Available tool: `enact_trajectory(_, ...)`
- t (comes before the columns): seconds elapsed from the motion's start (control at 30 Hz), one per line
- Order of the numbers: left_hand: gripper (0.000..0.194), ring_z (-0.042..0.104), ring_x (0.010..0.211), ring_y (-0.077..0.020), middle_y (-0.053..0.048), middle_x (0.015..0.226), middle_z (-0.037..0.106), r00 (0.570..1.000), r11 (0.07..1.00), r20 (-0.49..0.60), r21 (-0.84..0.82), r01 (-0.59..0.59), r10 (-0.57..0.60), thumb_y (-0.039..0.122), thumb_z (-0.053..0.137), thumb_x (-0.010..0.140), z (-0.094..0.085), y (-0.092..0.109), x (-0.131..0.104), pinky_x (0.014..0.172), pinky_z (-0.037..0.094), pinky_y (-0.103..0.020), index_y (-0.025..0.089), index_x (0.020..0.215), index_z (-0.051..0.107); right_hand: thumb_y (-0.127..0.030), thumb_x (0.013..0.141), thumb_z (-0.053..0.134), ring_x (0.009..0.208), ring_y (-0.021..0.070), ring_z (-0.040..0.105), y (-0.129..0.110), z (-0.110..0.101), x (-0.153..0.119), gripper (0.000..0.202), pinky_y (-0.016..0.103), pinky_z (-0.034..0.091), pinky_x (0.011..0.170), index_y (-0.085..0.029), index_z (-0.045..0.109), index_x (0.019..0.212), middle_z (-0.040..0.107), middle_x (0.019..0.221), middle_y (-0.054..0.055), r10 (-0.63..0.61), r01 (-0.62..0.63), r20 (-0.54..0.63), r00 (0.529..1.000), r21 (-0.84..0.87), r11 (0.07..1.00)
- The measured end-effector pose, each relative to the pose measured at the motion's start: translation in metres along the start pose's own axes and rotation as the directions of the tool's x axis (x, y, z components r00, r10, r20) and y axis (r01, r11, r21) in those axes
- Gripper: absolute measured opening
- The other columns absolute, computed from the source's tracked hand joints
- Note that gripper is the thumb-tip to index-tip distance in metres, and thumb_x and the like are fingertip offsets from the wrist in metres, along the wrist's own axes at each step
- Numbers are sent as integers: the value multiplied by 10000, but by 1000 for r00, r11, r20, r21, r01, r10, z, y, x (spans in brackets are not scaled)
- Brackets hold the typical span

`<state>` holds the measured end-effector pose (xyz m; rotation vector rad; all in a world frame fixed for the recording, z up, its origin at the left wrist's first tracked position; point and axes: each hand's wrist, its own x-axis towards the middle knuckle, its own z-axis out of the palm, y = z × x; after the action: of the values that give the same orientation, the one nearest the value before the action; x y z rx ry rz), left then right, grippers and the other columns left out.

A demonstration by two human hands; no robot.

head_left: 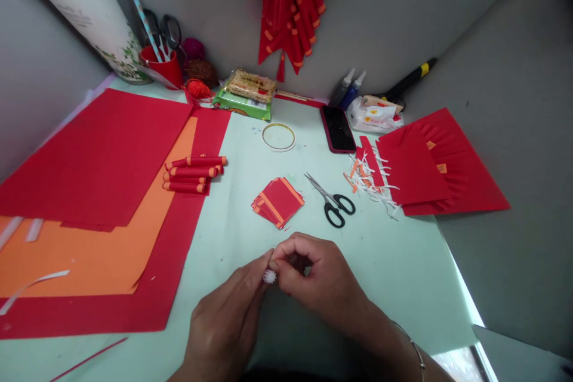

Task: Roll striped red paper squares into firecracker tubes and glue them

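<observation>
Near the table's front edge, my left hand (pixel 226 313) and my right hand (pixel 322 277) meet around a small white ridged piece (pixel 269 276). Both hands have their fingers closed; the left fingers wrap the piece and my right thumb and forefinger pinch at its upper edge. The rest of what they hold is hidden. Just beyond the hands lies a stack of red cards with orange strips (pixel 282 200). Scissors with black handles (pixel 333 202) rest to the right of the cards. Several red rolls with orange ends (pixel 192 172) are piled at the left.
Large red sheets (pixel 98 155) and an orange sheet (pixel 94 256) cover the left side. Behind are a tape ring (pixel 278 137), a phone (pixel 338 129) and a red cup (pixel 163 68) of tools. Paper scraps (pixel 369 176) and a red folder (pixel 470 173) lie right.
</observation>
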<state>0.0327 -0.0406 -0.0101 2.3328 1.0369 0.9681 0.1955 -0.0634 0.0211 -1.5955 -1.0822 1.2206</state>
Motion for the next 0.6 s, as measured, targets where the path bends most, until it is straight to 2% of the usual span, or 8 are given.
enact_trajectory(0.17,250,801,793,-172,-66,980,834,1000,1000,-6,9,-12,12,244,494,1013,0,1,0,760,626,-191,169,1064,727,-110,715,623,611,115,606,1,3,1,108,217,497,567,-204,675,715,696,710,-22,8,-8,-19,1000,-1,1000)
enact_trajectory(0.43,226,800,854,-192,-57,1036,826,999,999,-11,0,41,-41,288,531,1004,0,-3,-7,778,639,-221,198,1140,687,-114,709,625,585,111,583,1,4,0,96,215,485,549,-203,662,716,664,670,-33,39,-38,-11,999,56,998)
enact_trajectory(0.6,226,792,908,-185,-71,1073,818,999,1000,-27,3,22,-22,262,549,997,1,-5,-9,814,627,-210,187,1176,666,-160,783,650,627,114,615,-2,1,0,78,225,500,595,-196,719,782,684,721,-19,23,-23,23,999,29,999)
